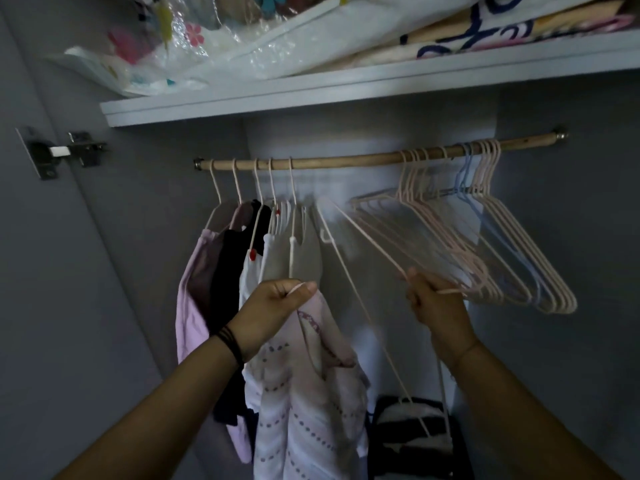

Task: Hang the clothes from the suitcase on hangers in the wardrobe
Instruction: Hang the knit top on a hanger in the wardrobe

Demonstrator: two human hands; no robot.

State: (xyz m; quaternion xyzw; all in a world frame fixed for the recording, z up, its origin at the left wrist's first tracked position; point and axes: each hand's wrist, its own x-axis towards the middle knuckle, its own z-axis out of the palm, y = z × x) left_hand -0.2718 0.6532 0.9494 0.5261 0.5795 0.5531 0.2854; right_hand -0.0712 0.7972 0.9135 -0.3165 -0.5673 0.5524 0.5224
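My left hand [277,306] grips the top of a pale pink garment with dotted stripes [304,410], which hangs down in front of the wardrobe. My right hand [436,303] grips one end of a loose pink wire hanger [360,233]; the hanger is off the rod, with its hook [325,237] pointing left between my hands. The wooden rod [346,160] runs across above both hands. On its left part hang a lilac [190,306], a black [228,271], a white [251,271] and a grey [306,258] garment. Several empty pink hangers and a blue one [491,258] are bunched at its right end.
A white shelf [346,88] above the rod carries plastic bags and folded bedding. A door hinge [65,150] is at the left on the open door. A dark container with folded cloth [412,431] stands on the wardrobe floor below my right hand.
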